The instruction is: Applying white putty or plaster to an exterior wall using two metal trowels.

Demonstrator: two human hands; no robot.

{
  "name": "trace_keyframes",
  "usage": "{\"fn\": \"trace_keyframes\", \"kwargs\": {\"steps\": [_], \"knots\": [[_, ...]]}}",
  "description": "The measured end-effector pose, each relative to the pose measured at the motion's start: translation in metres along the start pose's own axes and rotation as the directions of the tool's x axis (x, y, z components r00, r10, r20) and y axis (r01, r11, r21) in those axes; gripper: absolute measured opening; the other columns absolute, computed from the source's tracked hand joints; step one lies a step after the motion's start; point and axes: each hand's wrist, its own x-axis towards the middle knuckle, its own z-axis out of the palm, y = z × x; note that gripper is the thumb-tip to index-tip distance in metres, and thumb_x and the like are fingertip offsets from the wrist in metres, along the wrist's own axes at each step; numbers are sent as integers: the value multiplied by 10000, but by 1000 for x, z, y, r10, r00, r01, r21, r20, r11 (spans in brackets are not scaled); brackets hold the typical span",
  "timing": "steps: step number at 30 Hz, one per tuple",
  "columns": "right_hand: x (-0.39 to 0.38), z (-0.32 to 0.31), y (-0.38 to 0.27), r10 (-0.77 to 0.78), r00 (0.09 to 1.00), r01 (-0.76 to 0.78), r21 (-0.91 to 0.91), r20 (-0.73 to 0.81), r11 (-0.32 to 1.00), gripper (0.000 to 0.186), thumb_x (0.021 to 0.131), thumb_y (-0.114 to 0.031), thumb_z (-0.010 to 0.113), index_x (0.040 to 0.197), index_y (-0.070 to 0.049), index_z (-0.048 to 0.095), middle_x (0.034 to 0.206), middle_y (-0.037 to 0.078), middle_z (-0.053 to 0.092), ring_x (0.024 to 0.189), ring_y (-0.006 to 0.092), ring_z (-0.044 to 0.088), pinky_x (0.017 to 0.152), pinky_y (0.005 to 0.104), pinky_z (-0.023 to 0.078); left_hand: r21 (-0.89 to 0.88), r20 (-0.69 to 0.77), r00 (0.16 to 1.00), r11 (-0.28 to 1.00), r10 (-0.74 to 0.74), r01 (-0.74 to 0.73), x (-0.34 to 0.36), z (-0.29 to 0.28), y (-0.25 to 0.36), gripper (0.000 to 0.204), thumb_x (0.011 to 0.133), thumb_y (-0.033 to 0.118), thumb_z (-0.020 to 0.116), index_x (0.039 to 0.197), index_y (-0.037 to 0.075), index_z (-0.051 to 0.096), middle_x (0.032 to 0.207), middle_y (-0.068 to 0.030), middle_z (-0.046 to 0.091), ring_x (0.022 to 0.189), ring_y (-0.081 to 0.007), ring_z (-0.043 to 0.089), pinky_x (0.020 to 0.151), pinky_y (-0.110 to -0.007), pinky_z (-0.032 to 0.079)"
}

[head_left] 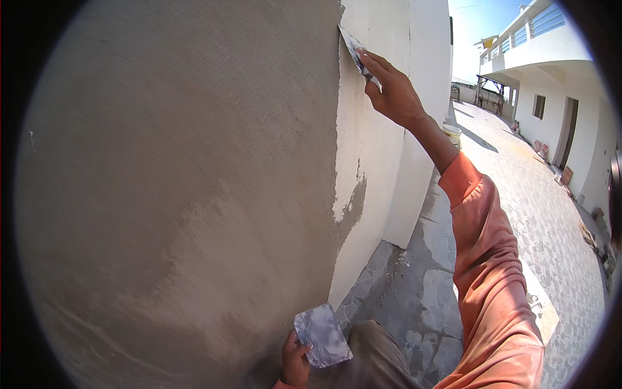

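My right hand [396, 91] is raised high, its fingers closed round a putty knife [354, 50]. The blade lies against the wall, where white putty [372, 139] meets bare grey plaster [214, 142]. That border is ragged, with a grey patch showing lower down. Low in front of me, my left hand [296, 360] grips a flat, roughly square plate [322, 334] smeared with whitish putty, thumb on its face. The plate is tilted and stands near the wall's lower part. How the right fingers wrap behind the blade is partly hidden.
A white bucket [452, 134] stands on the paved ground [551, 259] beyond my right forearm. My knee [376, 353] is close to the wall's foot. A white building [551, 123] with a doorway rises on the far right, with rubble along its base.
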Motion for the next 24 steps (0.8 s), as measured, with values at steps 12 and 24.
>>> {"fn": "trace_keyframes", "kwargs": {"steps": [12, 24], "knots": [[-131, -90, -107, 603, 638, -729, 628, 478, 273, 190, 944, -110, 490, 1064, 13, 571, 735, -43, 515, 657, 29, 368, 577, 208, 327, -136, -2, 998, 989, -57, 56, 19, 64, 15, 384, 880, 48, 448, 1258, 8, 502, 1165, -121, 606, 1077, -242, 605, 919, -369, 492], [-218, -81, -167, -315, 909, 27, 713, 275, 701, 495, 870, -20, 569, 1333, 46, 407, 1404, 279, 405, 1324, 391, 400, 1095, 520, 315, -262, 229, 967, 964, 107, -45, 27, 133, 39, 395, 935, 128, 522, 1309, 10, 476, 1266, -130, 557, 1204, -217, 526, 963, -334, 457]]}}
